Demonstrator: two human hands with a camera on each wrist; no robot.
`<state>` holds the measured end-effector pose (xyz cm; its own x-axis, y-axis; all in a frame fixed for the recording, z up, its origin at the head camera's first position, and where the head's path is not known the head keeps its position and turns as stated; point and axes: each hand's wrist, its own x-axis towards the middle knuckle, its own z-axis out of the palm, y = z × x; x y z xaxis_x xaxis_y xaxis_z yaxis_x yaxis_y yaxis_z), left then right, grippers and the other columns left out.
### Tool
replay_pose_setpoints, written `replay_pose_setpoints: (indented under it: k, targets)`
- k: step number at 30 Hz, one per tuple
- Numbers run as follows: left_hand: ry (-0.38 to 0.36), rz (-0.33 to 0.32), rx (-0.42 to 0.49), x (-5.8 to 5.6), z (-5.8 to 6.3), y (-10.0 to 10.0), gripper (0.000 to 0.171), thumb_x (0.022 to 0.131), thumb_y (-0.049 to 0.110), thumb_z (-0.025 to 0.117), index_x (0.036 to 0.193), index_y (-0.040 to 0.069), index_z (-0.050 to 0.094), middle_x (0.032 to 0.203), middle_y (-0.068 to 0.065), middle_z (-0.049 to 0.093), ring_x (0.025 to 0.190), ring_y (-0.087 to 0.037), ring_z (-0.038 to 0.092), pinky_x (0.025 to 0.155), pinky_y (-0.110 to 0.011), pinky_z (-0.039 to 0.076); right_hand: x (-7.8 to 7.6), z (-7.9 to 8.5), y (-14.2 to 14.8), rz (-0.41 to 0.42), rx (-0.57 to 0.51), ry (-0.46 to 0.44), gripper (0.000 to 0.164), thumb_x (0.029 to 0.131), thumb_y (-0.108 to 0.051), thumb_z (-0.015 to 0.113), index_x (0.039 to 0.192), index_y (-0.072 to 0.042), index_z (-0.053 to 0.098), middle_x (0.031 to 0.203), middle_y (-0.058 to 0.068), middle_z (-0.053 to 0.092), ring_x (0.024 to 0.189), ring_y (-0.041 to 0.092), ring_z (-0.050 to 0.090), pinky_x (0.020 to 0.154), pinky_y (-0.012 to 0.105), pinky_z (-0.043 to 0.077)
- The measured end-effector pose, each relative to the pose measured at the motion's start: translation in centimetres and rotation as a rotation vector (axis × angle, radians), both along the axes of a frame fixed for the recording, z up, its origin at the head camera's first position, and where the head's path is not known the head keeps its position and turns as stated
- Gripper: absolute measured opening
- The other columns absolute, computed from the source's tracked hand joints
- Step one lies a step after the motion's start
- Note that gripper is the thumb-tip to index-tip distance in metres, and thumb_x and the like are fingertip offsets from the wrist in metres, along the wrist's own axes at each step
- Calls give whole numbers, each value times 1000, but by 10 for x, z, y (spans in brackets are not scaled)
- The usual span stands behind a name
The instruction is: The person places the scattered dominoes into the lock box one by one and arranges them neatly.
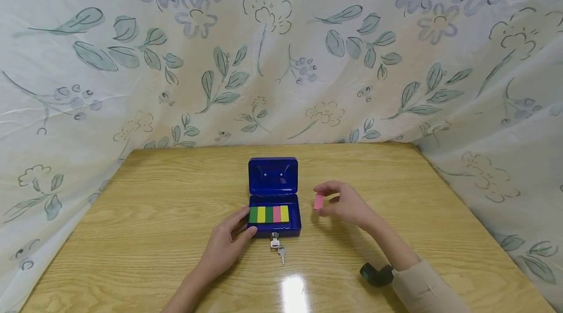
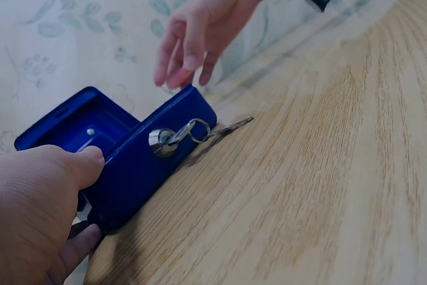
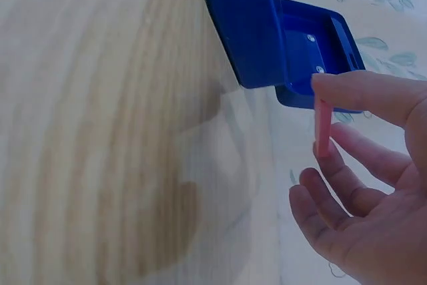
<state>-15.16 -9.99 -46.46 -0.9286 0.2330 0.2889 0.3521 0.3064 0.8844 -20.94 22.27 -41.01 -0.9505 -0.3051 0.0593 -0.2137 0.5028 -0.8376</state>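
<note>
A blue cash box [image 1: 274, 230] stands with its lid [image 1: 273, 176] raised at the middle of the table. Inside, a row of green, yellow and pink blocks [image 1: 269, 214] lies side by side. My left hand [image 1: 226, 244] grips the box's left side, thumb on the front rim. To the right of the box, my right hand [image 1: 345, 204] pinches a pink block [image 1: 318, 201] between thumb and fingertips; the right wrist view shows this block [image 3: 322, 125] held by its ends. Keys [image 2: 230, 128] on a ring hang from the lock [image 2: 162, 143] at the box front.
The wooden table [image 1: 176, 181] extends around the box. A floral-patterned cloth [image 1: 281, 59] hangs behind it and along both sides. A dark wrist strap with a device [image 1: 376, 275] sits on my right wrist beside a beige sleeve [image 1: 426, 286].
</note>
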Motion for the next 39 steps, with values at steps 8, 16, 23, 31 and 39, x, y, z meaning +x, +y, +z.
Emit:
replay_pose_setpoints:
  k: [8, 16, 23, 31, 39]
  targets:
    - [-3, 11, -5, -1, 1, 1, 53, 94, 11, 68, 143, 2, 50, 143, -12, 49, 125, -24, 53, 96, -27, 49, 6, -1, -1, -12, -101, -49, 49, 77, -5, 83, 122, -2, 65, 120, 11, 64, 107, 25, 57, 91, 38, 55]
    - [-12, 14, 6, -2, 2, 2, 52, 94, 9, 68, 143, 2, 50, 143, -12, 50, 125, -24, 53, 97, -27, 49, 9, -4, -7, -9, -181, -88, 46, 79, -10, 84, 120, -2, 66, 115, 6, 65, 109, 27, 58, 92, 37, 55]
    - [-10, 18, 2, -3, 2, 3, 52, 94, 10, 68, 143, 2, 50, 143, -12, 50, 124, -23, 54, 96, -27, 49, 15, -1, -18, 1, -225, -131, 47, 78, -13, 85, 120, -4, 66, 119, 7, 63, 110, 29, 58, 92, 38, 55]
    - [-6, 12, 12, -5, 3, 5, 52, 94, 8, 68, 142, 1, 50, 142, -14, 50, 125, -25, 53, 97, -27, 49, 11, -8, -25, 8, -204, -114, 45, 75, -17, 88, 115, -9, 69, 116, 5, 64, 107, 29, 59, 91, 38, 55]
    - [9, -3, 23, -6, 3, 6, 52, 94, 8, 67, 142, 0, 50, 142, -15, 50, 124, -27, 53, 96, -29, 49, 8, -12, -31, 21, -176, -117, 42, 76, -18, 88, 114, -14, 70, 115, 2, 65, 106, 28, 59, 90, 39, 55]
